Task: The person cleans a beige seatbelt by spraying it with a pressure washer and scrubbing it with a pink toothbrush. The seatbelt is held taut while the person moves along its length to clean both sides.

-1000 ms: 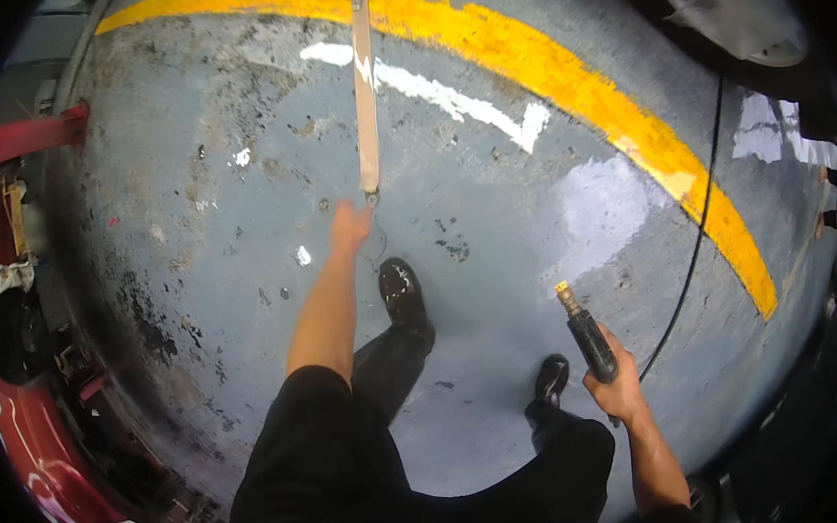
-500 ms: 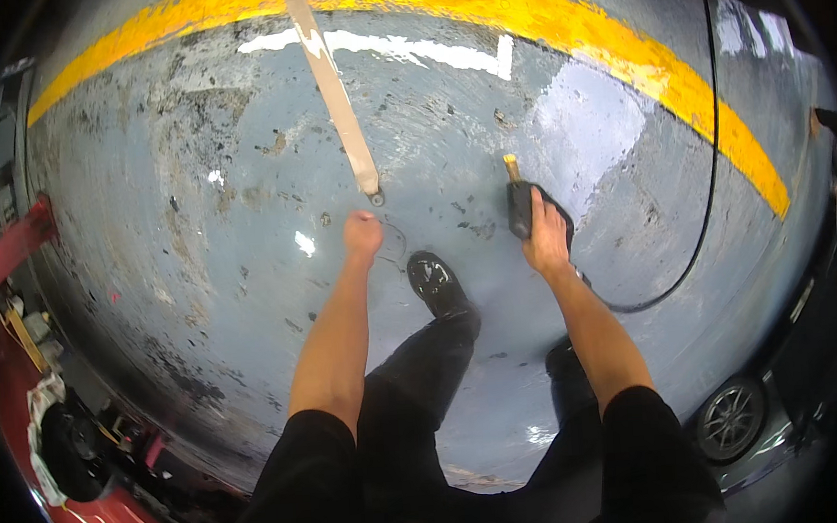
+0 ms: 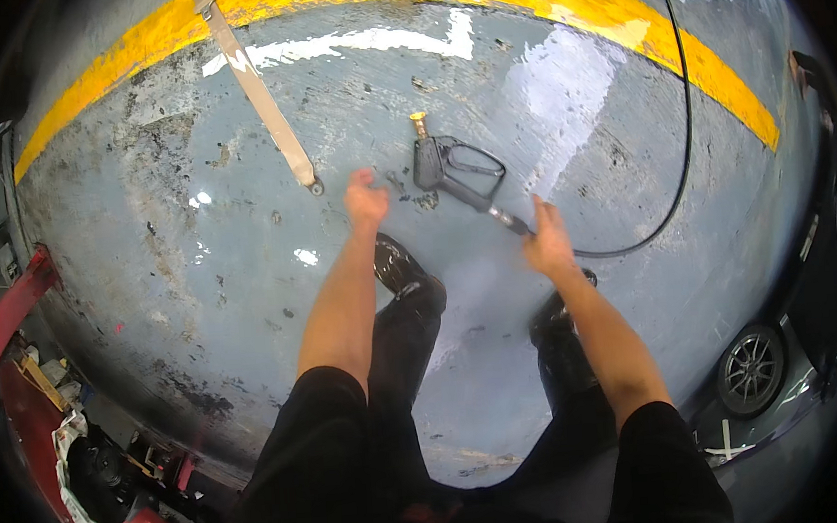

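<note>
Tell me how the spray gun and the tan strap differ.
The spray gun is dark grey; the strap is tan. The gun is bulky and angled; the strap is long and flat. The gun's rear is by the right hand; the strap is left of the left hand. Both look metallic at one end.

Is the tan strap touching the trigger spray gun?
No, bare floor shows between the tan strap and the trigger spray gun.
</note>
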The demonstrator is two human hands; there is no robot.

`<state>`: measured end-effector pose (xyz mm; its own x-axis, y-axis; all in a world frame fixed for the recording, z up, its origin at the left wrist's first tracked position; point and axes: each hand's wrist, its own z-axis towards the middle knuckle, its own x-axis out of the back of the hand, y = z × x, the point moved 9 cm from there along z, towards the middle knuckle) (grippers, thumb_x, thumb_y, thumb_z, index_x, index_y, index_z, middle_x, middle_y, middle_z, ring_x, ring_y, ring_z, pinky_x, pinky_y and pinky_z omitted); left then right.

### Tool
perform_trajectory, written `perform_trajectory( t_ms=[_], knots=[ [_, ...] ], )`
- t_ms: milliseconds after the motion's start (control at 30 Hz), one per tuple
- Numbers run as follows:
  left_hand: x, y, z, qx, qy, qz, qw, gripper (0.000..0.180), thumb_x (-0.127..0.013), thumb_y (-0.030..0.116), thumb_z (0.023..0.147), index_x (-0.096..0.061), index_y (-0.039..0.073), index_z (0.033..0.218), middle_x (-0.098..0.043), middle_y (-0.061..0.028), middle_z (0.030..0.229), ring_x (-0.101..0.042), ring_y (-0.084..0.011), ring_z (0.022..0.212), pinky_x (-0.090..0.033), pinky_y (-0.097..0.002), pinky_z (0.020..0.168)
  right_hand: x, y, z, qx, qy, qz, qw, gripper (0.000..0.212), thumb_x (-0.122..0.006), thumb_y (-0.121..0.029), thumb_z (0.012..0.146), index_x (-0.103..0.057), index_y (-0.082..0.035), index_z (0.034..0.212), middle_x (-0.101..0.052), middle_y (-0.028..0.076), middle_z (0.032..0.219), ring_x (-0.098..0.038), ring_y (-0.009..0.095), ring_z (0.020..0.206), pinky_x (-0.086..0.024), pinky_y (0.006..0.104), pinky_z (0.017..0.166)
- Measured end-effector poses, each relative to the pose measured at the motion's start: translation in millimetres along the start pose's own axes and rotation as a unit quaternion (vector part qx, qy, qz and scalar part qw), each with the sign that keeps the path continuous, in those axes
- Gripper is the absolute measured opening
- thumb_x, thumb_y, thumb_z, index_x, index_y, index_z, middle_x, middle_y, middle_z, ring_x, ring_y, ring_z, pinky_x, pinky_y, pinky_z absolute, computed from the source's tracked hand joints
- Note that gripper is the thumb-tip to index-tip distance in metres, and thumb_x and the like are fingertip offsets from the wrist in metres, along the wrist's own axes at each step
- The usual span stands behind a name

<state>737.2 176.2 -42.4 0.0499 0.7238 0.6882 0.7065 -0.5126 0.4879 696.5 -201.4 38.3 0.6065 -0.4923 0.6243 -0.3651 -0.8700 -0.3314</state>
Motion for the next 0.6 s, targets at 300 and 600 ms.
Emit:
perform_trajectory(
  t_ms=[300, 600],
  knots=[
    [147, 17, -194, 0.008, -0.129, 0.189, 0.973, 0.040, -0.068, 0.018, 0.078, -0.060, 0.000, 0.112, -0.066, -0.0209, 0.109, -0.063, -0.0355, 0.107, -0.050, -0.0437, 0.093, 93, 204, -224, -0.065, 0.016, 0.065, 0.996, 0.070, -0.069, -0.017, 0.076, -0.046, -0.001, 0.140, -0.063, 0.024, 0.116, -0.061, 0.039, 0.108, -0.049, 0.0427, 0.095],
    [232, 117, -470, 0.005, -0.163, 0.427, 0.890, 0.048, -0.065, 0.049, 0.085, -0.071, 0.003, 0.076, -0.071, -0.0159, 0.076, -0.070, -0.0316, 0.080, -0.055, -0.0419, 0.076, 317, 366, -474, -0.258, 0.094, 0.297, 0.914, 0.063, -0.069, -0.016, 0.075, -0.054, 0.001, 0.134, -0.069, 0.017, 0.099, -0.067, 0.026, 0.093, -0.052, 0.0361, 0.087]
  ],
)
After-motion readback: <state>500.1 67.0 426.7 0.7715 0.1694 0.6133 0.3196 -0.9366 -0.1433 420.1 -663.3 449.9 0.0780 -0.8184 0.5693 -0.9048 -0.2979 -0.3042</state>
